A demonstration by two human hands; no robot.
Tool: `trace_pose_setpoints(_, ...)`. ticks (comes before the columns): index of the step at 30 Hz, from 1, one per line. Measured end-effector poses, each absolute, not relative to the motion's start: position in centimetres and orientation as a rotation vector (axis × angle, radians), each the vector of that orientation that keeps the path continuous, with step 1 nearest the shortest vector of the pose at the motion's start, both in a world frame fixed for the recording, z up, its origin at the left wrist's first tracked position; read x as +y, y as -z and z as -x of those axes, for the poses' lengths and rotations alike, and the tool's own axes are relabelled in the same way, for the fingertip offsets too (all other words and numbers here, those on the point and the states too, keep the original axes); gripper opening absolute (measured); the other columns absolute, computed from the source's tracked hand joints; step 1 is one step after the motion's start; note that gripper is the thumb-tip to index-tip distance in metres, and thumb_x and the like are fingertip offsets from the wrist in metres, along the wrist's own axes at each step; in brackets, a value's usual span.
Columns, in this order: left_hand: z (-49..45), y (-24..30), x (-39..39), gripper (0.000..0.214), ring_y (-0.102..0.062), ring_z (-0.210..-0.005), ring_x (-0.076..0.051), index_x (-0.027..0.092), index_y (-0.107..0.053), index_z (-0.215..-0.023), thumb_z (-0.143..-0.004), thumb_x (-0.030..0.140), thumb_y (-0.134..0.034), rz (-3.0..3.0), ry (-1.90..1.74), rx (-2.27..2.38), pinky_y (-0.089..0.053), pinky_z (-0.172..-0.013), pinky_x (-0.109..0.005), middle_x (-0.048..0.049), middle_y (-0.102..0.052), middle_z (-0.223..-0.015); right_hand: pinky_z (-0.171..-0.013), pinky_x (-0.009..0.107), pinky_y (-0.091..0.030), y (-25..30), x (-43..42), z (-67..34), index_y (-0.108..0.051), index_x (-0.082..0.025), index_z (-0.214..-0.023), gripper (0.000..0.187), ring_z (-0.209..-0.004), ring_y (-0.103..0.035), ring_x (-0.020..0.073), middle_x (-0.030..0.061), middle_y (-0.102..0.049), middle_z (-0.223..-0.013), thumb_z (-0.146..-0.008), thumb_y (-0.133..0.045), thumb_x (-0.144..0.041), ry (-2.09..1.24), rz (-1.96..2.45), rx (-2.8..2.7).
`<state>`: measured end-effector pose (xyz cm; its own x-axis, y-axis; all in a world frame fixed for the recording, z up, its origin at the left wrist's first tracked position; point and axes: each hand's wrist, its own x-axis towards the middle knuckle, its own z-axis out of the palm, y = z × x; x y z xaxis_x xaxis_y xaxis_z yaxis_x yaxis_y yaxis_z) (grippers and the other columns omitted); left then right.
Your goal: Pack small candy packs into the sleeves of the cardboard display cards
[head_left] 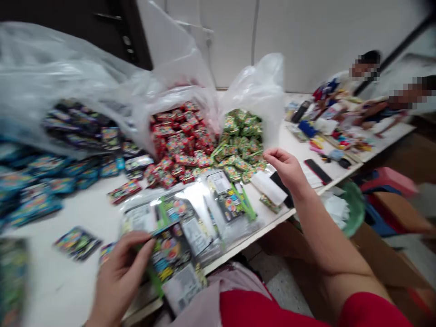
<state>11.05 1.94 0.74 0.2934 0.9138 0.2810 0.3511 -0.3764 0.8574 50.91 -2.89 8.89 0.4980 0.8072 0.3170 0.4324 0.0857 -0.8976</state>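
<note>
My left hand [121,272] pinches a clear packet with a dark printed card and a green strip [172,254] at the near edge of the white table [68,281]. More such clear packets [218,200] lie spread just beyond it. My right hand [286,169] hovers above the table's right edge, fingers curled loosely, nothing visible in them, close to the heap of green sachets [241,143]. A heap of red sachets [180,141] lies left of the green one.
Clear plastic bags [259,86] hold the sachet heaps; a big bag with blue and dark packets [75,131] fills the left. White paper slip [269,187] and black phone [317,170] lie by the edge. Two people sit at the far right table [381,131]. Green basin [354,209] below.
</note>
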Motion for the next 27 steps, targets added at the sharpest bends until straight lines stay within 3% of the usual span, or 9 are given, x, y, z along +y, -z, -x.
trace_pose_setpoints(3, -11.2, -1.2, 1.3, 0.008, -0.058, -0.082, -0.018, 0.023, -0.061, -0.087, -0.084, 0.030, -0.060, -1.839, -1.066, 1.029, -0.049, -0.074, -0.031, -0.0020, -0.061, -0.086, -0.083, 0.033, -0.046, -10.0, -1.9, -42.3, -0.062, -0.020, -0.076, 0.013, -0.087, -0.059, 0.0164, 0.0034, -0.064, -0.089, -0.082, -0.063, -0.031, -0.829, 1.329, -1.495)
trace_pose_setpoints(7, -11.4, -1.9, 0.6, 0.004, -0.055, -0.083, -0.017, 0.022, -0.058, -0.088, -0.087, 0.026, -0.057, -1.800, -1.061, 0.945, -0.046, -0.076, -0.032, -0.0032, -0.057, -0.085, -0.086, 0.035, -0.046, -9.6, -0.1, -34.0, -0.063, -0.020, -0.075, 0.012, -0.087, -0.060, 0.0156, 0.0022, -0.064, -0.086, -0.083, -0.062, -0.028, -1.120, 1.137, -1.796)
trace_pose_setpoints(16, -10.4, -1.3, 0.3, 0.003, -0.053, -0.085, -0.017, 0.022, -0.056, -0.090, -0.089, 0.022, -0.054, -1.701, -1.104, 0.869, -0.043, -0.078, -0.033, -0.0030, -0.055, -0.088, -0.057, 0.025, -0.046, -5.8, 3.3, -30.2, -0.063, -0.018, -0.072, 0.010, -0.059, -0.055, 0.0106, -0.0019, -0.062, -0.065, -0.077, -0.064, -0.026, -1.520, 1.258, -1.761)
trace_pose_setpoints(20, -10.5, -1.2, 0.4, 0.004, -0.053, -0.084, -0.017, 0.022, -0.057, -0.090, -0.089, 0.024, -0.054, -1.677, -1.122, 0.874, -0.043, -0.077, -0.033, -0.0027, -0.055, -0.087, -0.053, 0.025, -0.045, -5.5, 3.1, -29.8, -0.062, -0.019, -0.070, 0.010, -0.056, -0.055, 0.0107, -0.0016, -0.062, -0.063, -0.077, -0.065, -0.026, -1.603, 1.282, -1.664)
trace_pose_setpoints(27, -11.6, -0.8, 0.2, 0.016, -0.054, -0.081, -0.015, 0.021, -0.055, -0.086, -0.079, 0.024, -0.069, -1.698, -1.225, 0.980, -0.044, -0.074, -0.031, -0.0009, -0.055, -0.084, -0.049, 0.025, -0.041, -5.3, 2.7, -29.6, -0.058, -0.019, -0.070, 0.011, -0.050, -0.052, 0.0101, -0.0029, -0.058, -0.058, -0.076, -0.065, -0.026, -1.636, 1.374, -1.528)
